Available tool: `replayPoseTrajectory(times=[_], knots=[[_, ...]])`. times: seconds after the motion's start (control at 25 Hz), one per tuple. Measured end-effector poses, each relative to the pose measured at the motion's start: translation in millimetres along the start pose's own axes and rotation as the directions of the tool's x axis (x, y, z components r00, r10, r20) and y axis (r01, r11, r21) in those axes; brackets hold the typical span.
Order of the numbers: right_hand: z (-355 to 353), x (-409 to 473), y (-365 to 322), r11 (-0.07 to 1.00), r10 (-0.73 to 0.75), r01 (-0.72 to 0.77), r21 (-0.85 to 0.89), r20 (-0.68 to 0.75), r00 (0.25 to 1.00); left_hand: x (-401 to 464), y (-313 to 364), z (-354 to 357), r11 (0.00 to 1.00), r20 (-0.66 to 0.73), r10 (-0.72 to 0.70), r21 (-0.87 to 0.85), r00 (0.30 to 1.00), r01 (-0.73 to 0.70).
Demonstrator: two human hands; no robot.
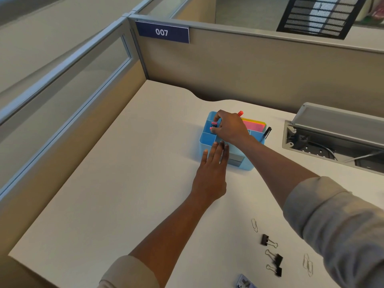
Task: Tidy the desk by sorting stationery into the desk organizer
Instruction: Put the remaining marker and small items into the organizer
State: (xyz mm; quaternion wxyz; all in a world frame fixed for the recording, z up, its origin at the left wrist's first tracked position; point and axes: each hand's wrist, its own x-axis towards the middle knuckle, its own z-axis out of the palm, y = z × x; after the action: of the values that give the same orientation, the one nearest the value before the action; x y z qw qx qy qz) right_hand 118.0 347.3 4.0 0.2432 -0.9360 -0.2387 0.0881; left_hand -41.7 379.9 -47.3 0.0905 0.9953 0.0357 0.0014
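Observation:
A light blue desk organizer (204, 140) stands mid-desk, split into several compartments. My right hand (229, 128) reaches over it and pinches a small pink and black object (214, 124) above a rear left compartment. My left hand (212, 169) lies flat with fingers spread against the organizer's front wall and holds nothing. A red pen (240, 113) sticks up behind my right hand. Pink and yellow sticky notes (255, 124) sit in the rear right section, and a black pen (266, 133) leans at the right side.
Three black binder clips (268, 241) (277, 258) (276, 270) and silver paper clips (254, 225) (308, 266) lie on the desk near the front right. A small blue item (245, 283) is at the bottom edge. An open cable tray (332, 142) sits at right; partition walls (228, 75) enclose the desk.

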Motion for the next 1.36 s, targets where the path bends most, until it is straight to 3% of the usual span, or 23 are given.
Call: replayPoseTrajectory(times=[0.28, 0.72, 1.08, 1.36], knots=[[-8.0, -11.2, 0.7, 0.999, 0.029, -0.029, 0.031, -0.027, 0.999, -1.1, 1.8, -3.8, 1.0, 0.018, -0.007, -0.026, 1.0, 0.007], [-49.0, -99.8, 31.7, 0.997, 0.019, 0.001, 0.08, -0.247, 0.969, -13.0, 17.4, -20.8, 0.997, -0.002, 0.039, -0.07, 0.999, -0.039], [-44.5, -217.4, 75.4, 0.988, 0.138, -0.125, 0.09, -0.155, 0.978, -83.2, 77.3, -0.6, 0.985, 0.14, 0.042, -0.172, 0.989, -0.018], [-18.5, -321.7, 97.5, 0.998, 0.042, -0.041, 0.041, -0.035, 0.998, -142.9, 93.2, 18.7, 0.964, 0.105, -0.006, -0.265, 0.994, 0.033]])
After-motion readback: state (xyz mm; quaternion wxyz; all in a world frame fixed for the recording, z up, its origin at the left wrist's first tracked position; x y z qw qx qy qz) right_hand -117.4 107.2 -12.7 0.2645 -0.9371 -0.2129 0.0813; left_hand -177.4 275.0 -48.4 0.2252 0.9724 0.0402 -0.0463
